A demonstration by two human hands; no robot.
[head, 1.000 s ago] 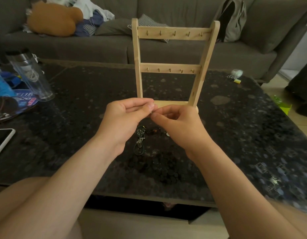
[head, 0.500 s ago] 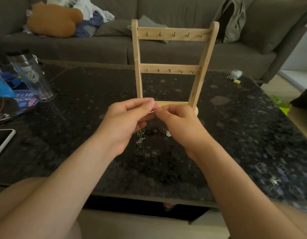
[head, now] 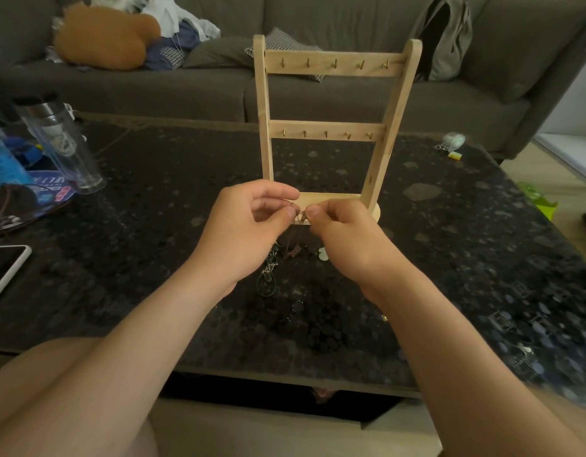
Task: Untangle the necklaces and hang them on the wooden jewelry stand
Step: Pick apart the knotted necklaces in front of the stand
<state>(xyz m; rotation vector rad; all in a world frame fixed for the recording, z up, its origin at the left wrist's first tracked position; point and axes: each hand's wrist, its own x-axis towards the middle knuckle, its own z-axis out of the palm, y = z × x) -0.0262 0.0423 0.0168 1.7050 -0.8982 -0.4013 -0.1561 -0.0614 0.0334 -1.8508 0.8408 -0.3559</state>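
The wooden jewelry stand [head: 334,64] rises upright at the middle of the dark stone table [head: 482,242], its two crossbars lined with small hooks that carry nothing. Just in front of its base, my left hand [head: 242,232] and my right hand [head: 347,239] meet fingertip to fingertip and pinch a thin chain at its clasp [head: 300,216]. The tangled necklaces [head: 272,265] hang down from that pinch and lie on the table between my wrists, with a dark oval pendant [head: 266,285] lowest.
A clear tumbler [head: 59,143], blue packaging [head: 8,166] and a tablet [head: 5,268] sit on the table's left side. A small keyring object [head: 452,142] lies far right. Behind the table a grey sofa [head: 186,87] holds cushions, clothes and a backpack.
My hands have stayed in front of the stand's base and shifted slightly. The fingertips, pressed together before, now show the small clasp between them.
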